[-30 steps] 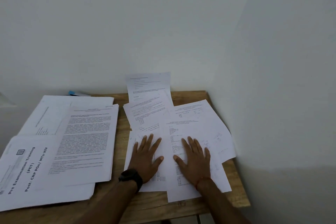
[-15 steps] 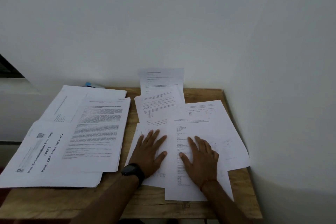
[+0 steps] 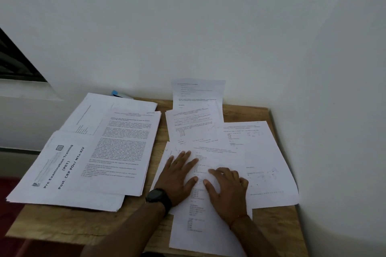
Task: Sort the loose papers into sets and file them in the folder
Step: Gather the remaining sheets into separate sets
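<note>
White walls met in a corner behind a small wooden table (image 3: 129,221), with a dark window (image 3: 16,62) at the left edge of the frame. A squared-up stack (image 3: 69,173) filled the lower left, probably a set already sorted. A blue corner (image 3: 115,92) peeked out behind it; it may have been the folder, though I could not tell.

The loose papers (image 3: 261,152) lay fanned and overlapping at lower right, and one sheet (image 3: 198,92) leaned up against the wall. Both hands rested on the top sheet (image 3: 200,231) near the frame's lower centre.

The left hand (image 3: 179,175), with a watch (image 3: 158,197) on its wrist, lay flat with fingers straight and spread. It gripped nothing and was likely pinning the pile so it would not slide. The right hand (image 3: 227,192) pressed down just beside it, its fingers somewhat bent and nothing visibly pinched. This looked like a start at dragging one sheet free.

Half a second before, the right hand's fingers had been spread flat; they had since drawn inward. The left hand and the papers had hardly shifted, while the view had swung to show more of the window.
</note>
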